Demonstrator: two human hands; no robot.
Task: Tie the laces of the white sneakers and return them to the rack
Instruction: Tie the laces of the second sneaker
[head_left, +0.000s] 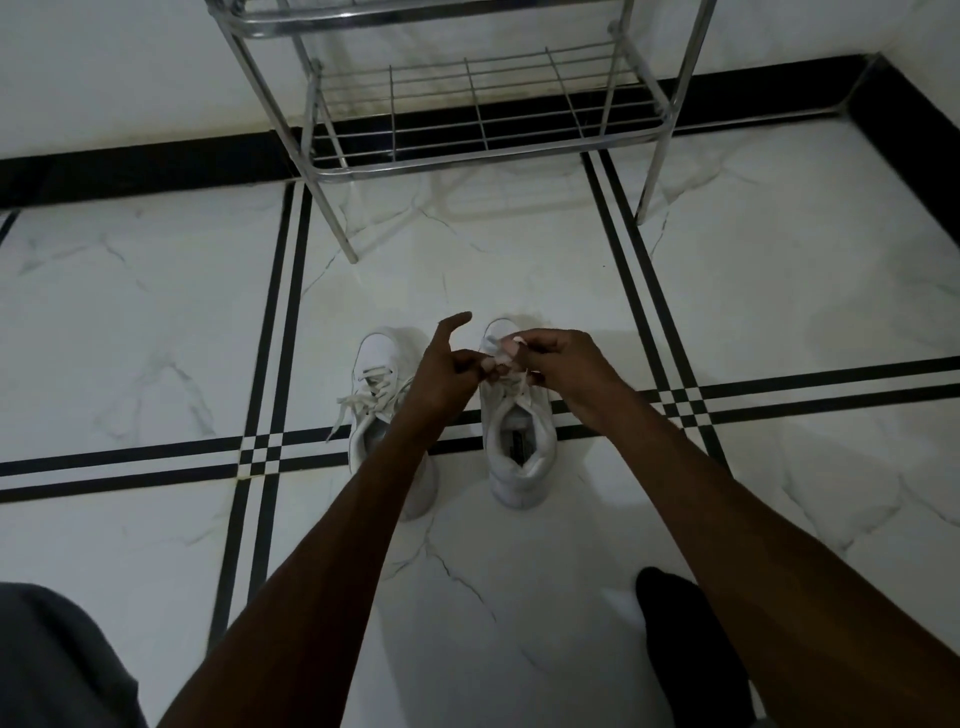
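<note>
White laces (498, 358) on the right-hand sneaker (519, 415), at the centre of the frame, are pinched between both hands. The left hand (447, 366) holds one strand with its index finger stuck out toward the top of the frame; the right hand (558, 364) is closed on the other strand just beside it, above the shoe's tongue. Whether a loop has formed yet is hard to tell, since the fingers cover the crossing.

The other sneaker (382, 400) stands just left of it on the floor (156, 312), partly under the left forearm, its laces (358, 400) loose and trailing off to the left.

Judging by this, the knot on the first shoe is being made. To do it well, keep both strands taut and low against the tongue, so the first crossing does not slacken while the bow is formed, and pull the loops evenly sideways. Steady the shoe if it slides on the smooth tile.

The rack (483, 150) waits at the top centre, its lower shelf bare, well apart from the shoes.
</note>
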